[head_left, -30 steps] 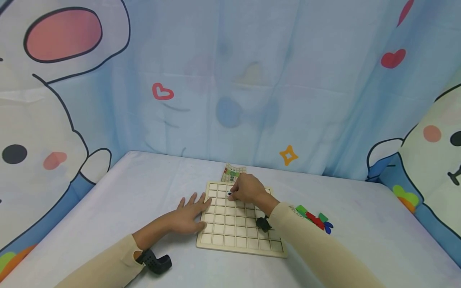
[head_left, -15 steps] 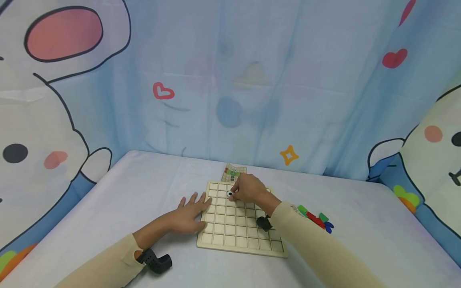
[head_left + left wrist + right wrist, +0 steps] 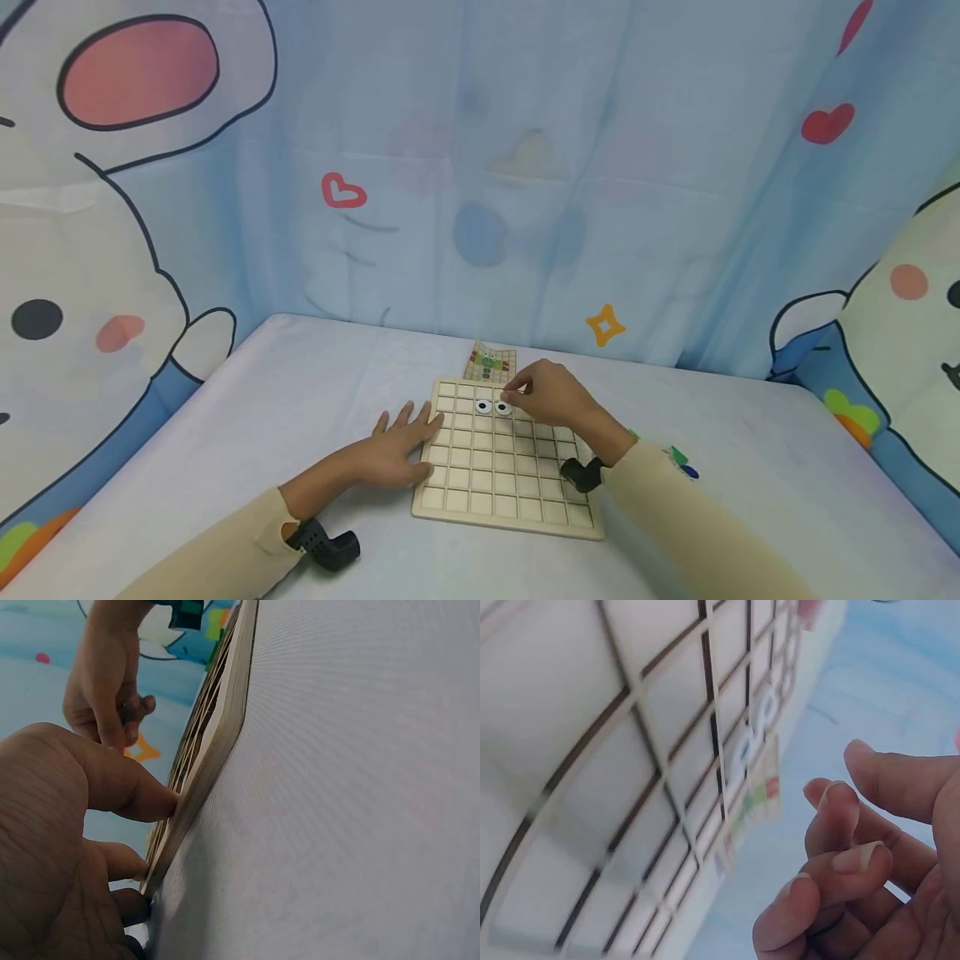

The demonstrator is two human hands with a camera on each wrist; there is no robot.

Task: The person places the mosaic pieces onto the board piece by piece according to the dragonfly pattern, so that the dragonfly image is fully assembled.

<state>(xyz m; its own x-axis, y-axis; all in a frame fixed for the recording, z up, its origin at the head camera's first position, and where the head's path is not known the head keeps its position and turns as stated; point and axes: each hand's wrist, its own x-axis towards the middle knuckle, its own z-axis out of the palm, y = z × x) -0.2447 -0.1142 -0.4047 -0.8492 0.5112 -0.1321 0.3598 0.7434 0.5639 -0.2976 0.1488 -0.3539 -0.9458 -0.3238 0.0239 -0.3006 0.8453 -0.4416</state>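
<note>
A pale wooden grid board [image 3: 480, 482] lies on the table. Two round white eye pieces [image 3: 483, 406] with black pupils sit side by side in its second row from the far edge. My left hand [image 3: 392, 451] rests on the board's left edge with fingers spread; in the left wrist view its thumb [image 3: 135, 787] touches the wooden rim. Just above the right-hand eye piece is my right hand [image 3: 551, 393]. In the right wrist view its fingers [image 3: 836, 817] are loosely bent, the thumb apart, and nothing shows between them.
A printed pattern card [image 3: 489, 363] with a green and red figure lies behind the board. Green pieces [image 3: 678, 456] and a blue piece [image 3: 689, 472] lie right of the board, partly hidden by the right sleeve. A printed curtain [image 3: 420, 275] hangs behind the table.
My right hand has let go of an eye piece and moved up and to the right, uncovering both eye pieces. My left hand has stayed on the board's edge.
</note>
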